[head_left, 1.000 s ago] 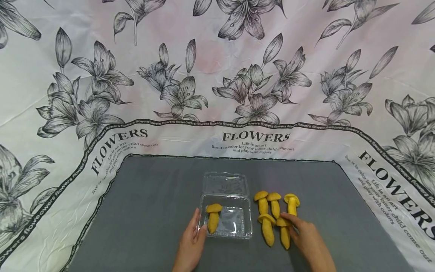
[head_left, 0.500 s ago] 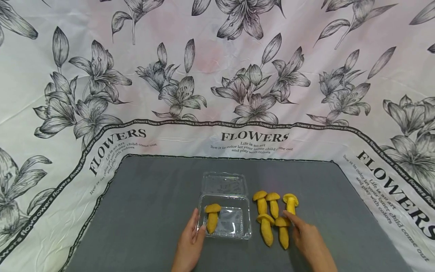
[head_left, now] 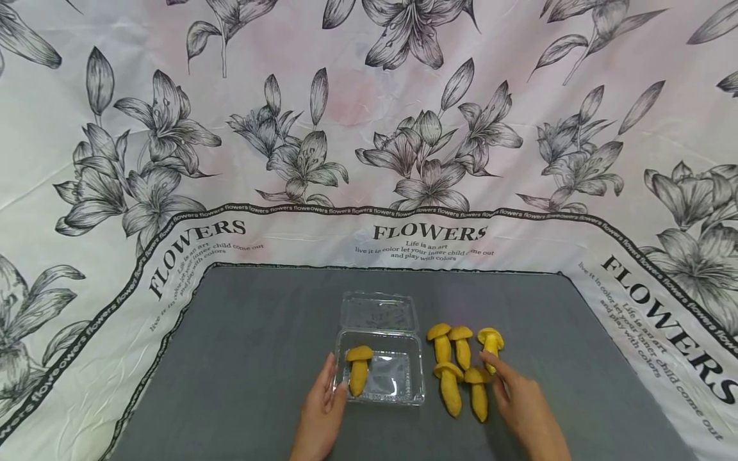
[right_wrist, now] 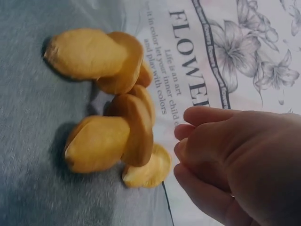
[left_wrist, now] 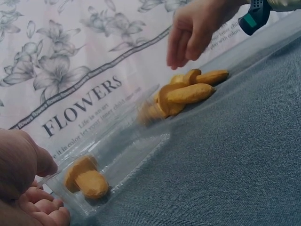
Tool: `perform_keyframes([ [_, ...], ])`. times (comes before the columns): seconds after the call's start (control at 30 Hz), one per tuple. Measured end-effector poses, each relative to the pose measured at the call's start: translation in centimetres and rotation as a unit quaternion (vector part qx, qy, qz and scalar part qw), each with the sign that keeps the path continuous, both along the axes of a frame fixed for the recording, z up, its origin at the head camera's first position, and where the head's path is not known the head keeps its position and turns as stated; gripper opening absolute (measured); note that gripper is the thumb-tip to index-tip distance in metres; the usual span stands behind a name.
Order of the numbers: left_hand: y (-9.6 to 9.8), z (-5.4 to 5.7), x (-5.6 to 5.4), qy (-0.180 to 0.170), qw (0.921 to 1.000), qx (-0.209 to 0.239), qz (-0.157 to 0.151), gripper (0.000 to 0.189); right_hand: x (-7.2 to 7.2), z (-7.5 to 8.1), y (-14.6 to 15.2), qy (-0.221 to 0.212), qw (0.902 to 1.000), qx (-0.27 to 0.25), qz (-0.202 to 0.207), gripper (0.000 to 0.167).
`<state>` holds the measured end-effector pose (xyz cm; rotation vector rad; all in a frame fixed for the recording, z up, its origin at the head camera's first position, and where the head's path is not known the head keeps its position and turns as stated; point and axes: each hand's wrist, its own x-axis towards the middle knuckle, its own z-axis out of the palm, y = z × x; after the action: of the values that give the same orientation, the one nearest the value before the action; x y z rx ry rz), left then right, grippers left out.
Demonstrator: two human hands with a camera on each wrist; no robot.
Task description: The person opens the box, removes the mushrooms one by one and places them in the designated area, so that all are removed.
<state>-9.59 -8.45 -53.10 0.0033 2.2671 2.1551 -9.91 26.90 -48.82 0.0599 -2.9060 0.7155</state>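
Note:
At the left rim of a clear plastic clamshell box (head_left: 398, 379), my left hand (head_left: 319, 413) grips the side, thumb near the edge and fingers curled under it in the left wrist view. One yellow mushroom (head_left: 359, 373) lies inside the box, cap away from me. Right of the box, several more yellow mushrooms (head_left: 451, 394) lie in a cluster on the table. My right hand (head_left: 523, 406) hovers over the cluster's right side with bent, loose fingers and holds nothing. Its fingertips overlap the stem of the far right mushroom (head_left: 490, 338) in the head view.
The box's hinged lid (head_left: 378, 312) lies folded back, away from me. Grey cloth covers the table (head_left: 259, 333). A white cloth (head_left: 305, 237) printed with flowers and lettering rises behind and at both sides.
My right hand has moved from the cap of the near right mushroom slightly away from me, over the far right mushroom's stem. The left hand stays on the box, and the mushrooms lie as before.

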Motion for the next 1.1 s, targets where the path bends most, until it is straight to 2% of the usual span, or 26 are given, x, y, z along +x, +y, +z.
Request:
perform_keyframes([
  [0.13, -0.1, 0.0, 0.0, 0.004, 1.0, -0.005, 0.0, 0.064, -0.3, 0.2, -0.8, 0.05, 0.9987, 0.003, 0.006, 0.05],
  [0.47, -0.2, -0.1, -0.1, 0.015, 0.9999, 0.001, 0.005, 0.064, -1.3, 0.8, -2.3, 0.117, 0.9924, -0.008, 0.038, 0.046],
  [0.63, -0.2, -0.1, -0.1, 0.011, 0.9999, -0.004, 0.002, 0.063, -1.6, 0.9, -2.5, 0.155, 0.9863, -0.014, 0.054, 0.052],
  [0.87, -0.2, 0.2, 0.1, 0.014, 0.9999, -0.003, -0.007, 0.065, -2.6, 1.3, -3.8, 0.166, 0.9829, -0.024, 0.076, 0.058],
  [0.97, -0.2, 0.3, 0.2, 0.02, 0.9998, -0.001, -0.007, 0.064, -3.2, 1.5, -4.8, 0.183, 0.9775, -0.024, 0.101, 0.059],
  [1.1, -0.2, 0.3, 0.3, 0.021, 0.9998, -0.002, -0.002, 0.063, -3.8, 1.5, -6.3, 0.179, 0.9738, -0.029, 0.138, 0.062],
])
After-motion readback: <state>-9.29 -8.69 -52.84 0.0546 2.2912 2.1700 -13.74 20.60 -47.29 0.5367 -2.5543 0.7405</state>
